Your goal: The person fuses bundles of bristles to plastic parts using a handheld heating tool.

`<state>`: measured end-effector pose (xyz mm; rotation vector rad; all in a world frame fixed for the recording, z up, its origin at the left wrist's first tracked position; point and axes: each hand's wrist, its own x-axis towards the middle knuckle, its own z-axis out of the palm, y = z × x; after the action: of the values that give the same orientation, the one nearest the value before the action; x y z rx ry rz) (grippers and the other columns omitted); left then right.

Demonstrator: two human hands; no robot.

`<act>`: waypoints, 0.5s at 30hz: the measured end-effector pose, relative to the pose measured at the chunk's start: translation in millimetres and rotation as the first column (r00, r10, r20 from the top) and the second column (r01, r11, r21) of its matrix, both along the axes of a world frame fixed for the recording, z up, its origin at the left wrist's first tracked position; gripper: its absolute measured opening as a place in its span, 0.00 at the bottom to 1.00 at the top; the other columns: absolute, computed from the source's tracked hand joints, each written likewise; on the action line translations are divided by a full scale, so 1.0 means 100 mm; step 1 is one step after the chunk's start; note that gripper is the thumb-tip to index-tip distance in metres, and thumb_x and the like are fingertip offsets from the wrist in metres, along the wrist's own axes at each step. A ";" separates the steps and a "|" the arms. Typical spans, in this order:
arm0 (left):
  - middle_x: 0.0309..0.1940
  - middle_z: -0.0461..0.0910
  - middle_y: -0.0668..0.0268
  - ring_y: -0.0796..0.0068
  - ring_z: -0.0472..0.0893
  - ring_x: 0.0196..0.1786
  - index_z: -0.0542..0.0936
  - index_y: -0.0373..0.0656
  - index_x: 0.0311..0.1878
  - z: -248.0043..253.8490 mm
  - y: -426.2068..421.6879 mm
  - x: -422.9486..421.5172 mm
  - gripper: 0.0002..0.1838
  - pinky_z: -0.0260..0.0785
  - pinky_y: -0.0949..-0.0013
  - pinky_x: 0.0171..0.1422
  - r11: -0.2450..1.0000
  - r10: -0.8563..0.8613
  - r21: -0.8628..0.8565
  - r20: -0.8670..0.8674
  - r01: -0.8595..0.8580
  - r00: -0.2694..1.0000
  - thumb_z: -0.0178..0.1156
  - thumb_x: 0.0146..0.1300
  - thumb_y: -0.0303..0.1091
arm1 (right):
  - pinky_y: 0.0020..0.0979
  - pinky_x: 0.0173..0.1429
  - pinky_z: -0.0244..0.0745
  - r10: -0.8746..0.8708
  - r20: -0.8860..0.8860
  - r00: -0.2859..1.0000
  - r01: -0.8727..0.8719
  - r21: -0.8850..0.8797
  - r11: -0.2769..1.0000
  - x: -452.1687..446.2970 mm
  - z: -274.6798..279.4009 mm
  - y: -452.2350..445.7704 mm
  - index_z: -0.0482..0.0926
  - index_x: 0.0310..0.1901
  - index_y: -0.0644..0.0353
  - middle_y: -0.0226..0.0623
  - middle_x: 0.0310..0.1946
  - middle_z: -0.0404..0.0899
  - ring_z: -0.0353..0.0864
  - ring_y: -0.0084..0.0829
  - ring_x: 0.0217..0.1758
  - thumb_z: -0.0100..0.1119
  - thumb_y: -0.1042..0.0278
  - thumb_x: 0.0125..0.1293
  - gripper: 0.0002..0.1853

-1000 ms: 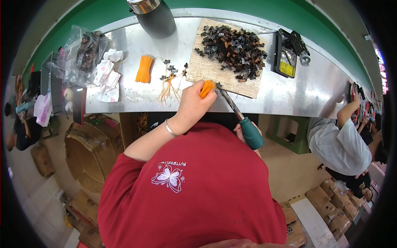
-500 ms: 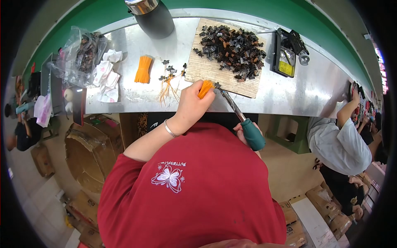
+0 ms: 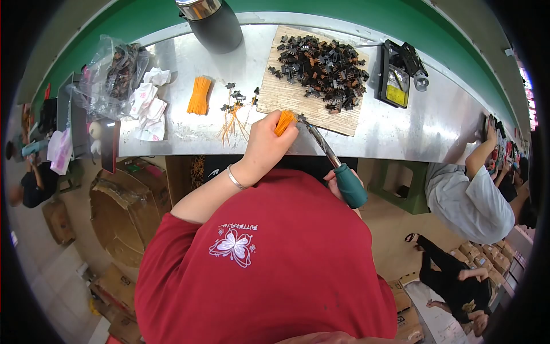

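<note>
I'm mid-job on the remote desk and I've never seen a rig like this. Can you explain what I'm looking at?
There's no robot: these are a person's bare hands, filmed forward and down by one camera worn on their head. The left hand holds a bundle of thin orange wires. The right hand holds a green-handled tool, its tip at a small black part beside the bundle. On the metal bench are a board bearing a heap of small dark parts, another orange bundle, crumpled papers and a dark flask.
</note>
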<state>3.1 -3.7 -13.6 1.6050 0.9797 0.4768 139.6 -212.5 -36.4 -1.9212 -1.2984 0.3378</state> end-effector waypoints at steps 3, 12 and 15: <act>0.21 0.75 0.70 0.85 0.74 0.24 0.77 0.35 0.35 0.02 0.00 0.00 0.07 0.67 0.75 0.28 1.000 -0.002 0.013 -0.001 0.002 1.000 0.60 0.66 0.30 | 0.28 0.37 0.78 0.022 0.072 0.997 -0.018 -0.045 0.999 0.02 0.05 0.02 0.82 0.34 0.54 0.31 0.27 0.82 0.83 0.31 0.30 0.66 0.82 0.48 0.12; 0.22 0.76 0.70 0.85 0.73 0.25 0.76 0.35 0.35 0.01 0.00 0.00 0.08 0.67 0.75 0.29 1.000 -0.005 0.026 0.006 0.005 1.000 0.61 0.65 0.30 | 0.27 0.38 0.79 -0.005 -0.100 0.995 0.010 0.052 0.999 0.01 0.07 0.02 0.82 0.35 0.56 0.31 0.27 0.82 0.84 0.30 0.31 0.65 0.83 0.50 0.12; 0.21 0.75 0.70 0.86 0.73 0.25 0.75 0.35 0.34 0.03 -0.01 0.01 0.09 0.67 0.75 0.29 1.000 -0.006 0.015 0.006 0.006 1.000 0.61 0.66 0.30 | 0.28 0.38 0.79 0.007 -0.045 0.999 -0.005 0.037 0.999 0.02 0.05 0.01 0.82 0.36 0.55 0.31 0.27 0.82 0.83 0.31 0.30 0.65 0.83 0.49 0.13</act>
<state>3.9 -4.3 -10.8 1.6187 0.9683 0.4863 141.9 -212.0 -31.7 -1.8688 -1.2723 0.3558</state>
